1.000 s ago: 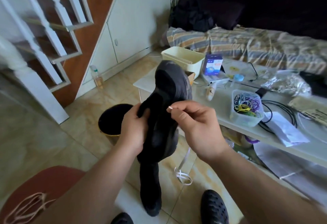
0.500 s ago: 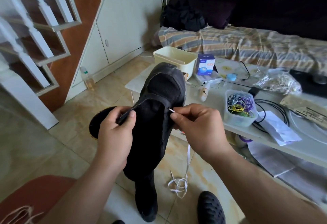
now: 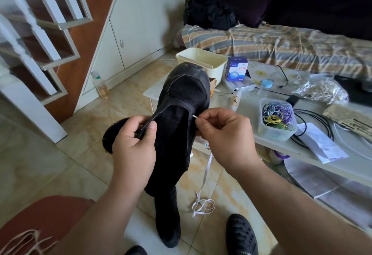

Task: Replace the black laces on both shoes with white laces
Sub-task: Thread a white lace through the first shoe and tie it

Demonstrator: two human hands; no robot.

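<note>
Lacing is the step in hand, judged from how things lie: a black shoe (image 3: 181,126) is held up in front of the person, toe pointing away, with no black lace seen in it. The left eyelet flap is gripped by the left hand (image 3: 134,146), thumb pressed on top and fingers curled beneath. The stiff tip of the white lace (image 3: 204,176) is pinched between thumb and forefinger of the right hand (image 3: 223,138), right at the right edge of the shoe's opening near the toe end. From there the lace hangs down behind the right hand and is gathered in loose loops on the tiled floor (image 3: 60,166). A second black shoe (image 3: 168,220) is seen on the floor below. Whether the tip is already inside an eyelet cannot be told. Next, the tip probably needs to be steered through the eyelet and the slack drawn up, with the flap kept taut.
</note>
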